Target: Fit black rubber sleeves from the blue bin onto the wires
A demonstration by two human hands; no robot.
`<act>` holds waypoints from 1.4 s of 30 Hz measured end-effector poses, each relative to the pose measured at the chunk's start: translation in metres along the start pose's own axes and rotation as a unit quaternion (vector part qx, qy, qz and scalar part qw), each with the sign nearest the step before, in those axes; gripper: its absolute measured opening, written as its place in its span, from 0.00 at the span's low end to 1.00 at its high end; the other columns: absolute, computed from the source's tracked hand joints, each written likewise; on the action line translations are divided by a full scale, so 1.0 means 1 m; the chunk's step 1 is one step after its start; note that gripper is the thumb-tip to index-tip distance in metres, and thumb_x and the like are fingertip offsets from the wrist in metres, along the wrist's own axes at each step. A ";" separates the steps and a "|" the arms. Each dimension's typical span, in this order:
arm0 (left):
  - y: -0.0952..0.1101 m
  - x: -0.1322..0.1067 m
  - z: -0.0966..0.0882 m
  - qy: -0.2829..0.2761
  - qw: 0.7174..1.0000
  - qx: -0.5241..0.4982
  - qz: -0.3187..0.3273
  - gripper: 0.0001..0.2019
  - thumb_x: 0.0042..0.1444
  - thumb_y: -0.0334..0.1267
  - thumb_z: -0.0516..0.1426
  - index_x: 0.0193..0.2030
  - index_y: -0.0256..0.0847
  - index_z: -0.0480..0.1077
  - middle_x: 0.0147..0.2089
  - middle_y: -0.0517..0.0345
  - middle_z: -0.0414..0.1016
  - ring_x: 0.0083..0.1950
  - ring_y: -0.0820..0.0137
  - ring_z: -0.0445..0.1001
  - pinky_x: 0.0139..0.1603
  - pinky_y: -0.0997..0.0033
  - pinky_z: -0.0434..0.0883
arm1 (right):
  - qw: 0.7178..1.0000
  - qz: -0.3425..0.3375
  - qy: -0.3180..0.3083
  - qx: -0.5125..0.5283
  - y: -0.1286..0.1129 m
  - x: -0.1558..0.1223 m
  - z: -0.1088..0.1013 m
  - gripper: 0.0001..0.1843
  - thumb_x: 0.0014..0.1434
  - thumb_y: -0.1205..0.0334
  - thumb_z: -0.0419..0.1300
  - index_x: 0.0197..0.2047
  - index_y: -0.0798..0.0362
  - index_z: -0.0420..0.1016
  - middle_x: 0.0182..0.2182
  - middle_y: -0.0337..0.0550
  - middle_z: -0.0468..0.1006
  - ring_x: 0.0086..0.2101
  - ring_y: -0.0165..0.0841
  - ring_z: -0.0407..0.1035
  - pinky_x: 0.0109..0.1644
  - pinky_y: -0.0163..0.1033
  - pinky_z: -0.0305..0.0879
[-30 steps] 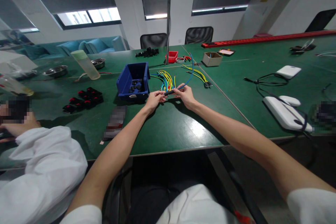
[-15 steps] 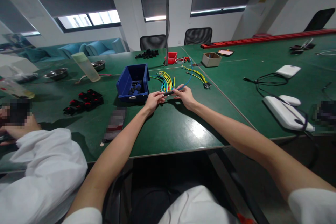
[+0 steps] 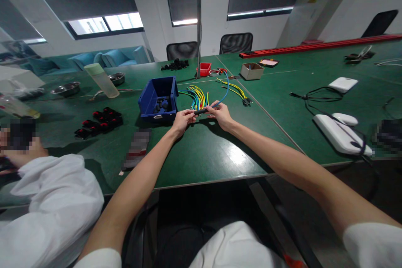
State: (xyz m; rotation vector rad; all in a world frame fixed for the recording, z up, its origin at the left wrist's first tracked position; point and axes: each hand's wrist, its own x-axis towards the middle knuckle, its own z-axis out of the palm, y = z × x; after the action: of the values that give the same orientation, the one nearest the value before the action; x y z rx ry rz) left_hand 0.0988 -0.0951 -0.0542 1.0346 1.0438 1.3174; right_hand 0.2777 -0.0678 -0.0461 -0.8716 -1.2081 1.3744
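Over the table in front of me, both hands hold a thin black tube-like piece [image 3: 200, 112] level between them. My left hand [image 3: 183, 122] pinches its left end, and the fingers hide that tip. At the other end my right hand [image 3: 221, 116] is closed around the piece where a blue cable [image 3: 227, 86] comes out. The cable curves up and away toward the back. Just behind my hands lies a bundle of yellow, green and blue wires [image 3: 198, 95]. A blue bin [image 3: 158, 116] with small black parts stands left of the bundle.
Yellow wires with black ends [image 3: 236, 89] lie to the right. Black-and-red parts [image 3: 99, 123] and a dark flat pouch-like item [image 3: 137, 147] are at left. Farther off are a red tray [image 3: 204, 69], a cardboard box [image 3: 251, 71] and white devices [image 3: 337, 134]. A co-worker's sleeve [image 3: 59, 192] is left.
My hands keep their grip on the black piece, almost unmoved. The blue cable's loop has shifted slightly, and the whole view has drifted a little.
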 end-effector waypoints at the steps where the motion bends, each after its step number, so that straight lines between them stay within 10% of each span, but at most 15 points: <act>1: 0.000 0.000 0.000 -0.001 1.000 0.001 0.000 0.09 0.46 0.32 0.62 0.36 0.32 0.72 0.30 0.53 0.76 0.26 0.77 0.71 0.34 0.73 0.69 | 1.000 -0.002 0.000 0.000 0.000 0.000 0.000 0.22 0.41 0.50 0.69 0.31 0.50 0.62 0.27 0.37 0.76 0.32 0.34 0.75 0.31 0.35 0.70; 13: 0.001 -0.005 0.004 -0.032 0.992 0.113 0.053 0.12 0.44 0.38 0.64 0.34 0.34 0.72 0.28 0.55 0.75 0.26 0.76 0.70 0.30 0.74 0.66 | 0.998 -0.040 0.012 -0.040 0.005 0.002 0.000 0.20 0.42 0.52 0.68 0.33 0.50 0.63 0.24 0.34 0.72 0.29 0.31 0.72 0.29 0.35 0.70; 22: 0.012 -0.010 0.003 -0.087 0.978 0.185 0.043 0.10 0.47 0.40 0.61 0.32 0.35 0.72 0.23 0.56 0.74 0.21 0.76 0.68 0.23 0.77 0.60 | 0.987 -0.098 -0.035 -0.124 -0.001 0.003 -0.001 0.29 0.48 0.55 0.63 0.52 0.49 0.59 0.21 0.29 0.69 0.23 0.30 0.69 0.25 0.35 0.69; 42: 0.016 -0.014 0.004 -0.146 0.959 0.239 0.046 0.15 0.50 0.48 0.60 0.29 0.35 0.73 0.24 0.53 0.75 0.21 0.76 0.65 0.24 0.75 0.59 | 0.987 -0.094 -0.058 -0.114 -0.001 -0.006 0.007 0.27 0.49 0.52 0.63 0.51 0.50 0.64 0.26 0.36 0.76 0.24 0.31 0.72 0.21 0.33 0.67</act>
State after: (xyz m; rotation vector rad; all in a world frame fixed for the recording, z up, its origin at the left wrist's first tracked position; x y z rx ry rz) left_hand 0.0995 -0.1094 -0.0380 1.6051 1.1189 0.9593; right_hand 0.2724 -0.0750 -0.0438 -0.8192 -1.5192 1.1624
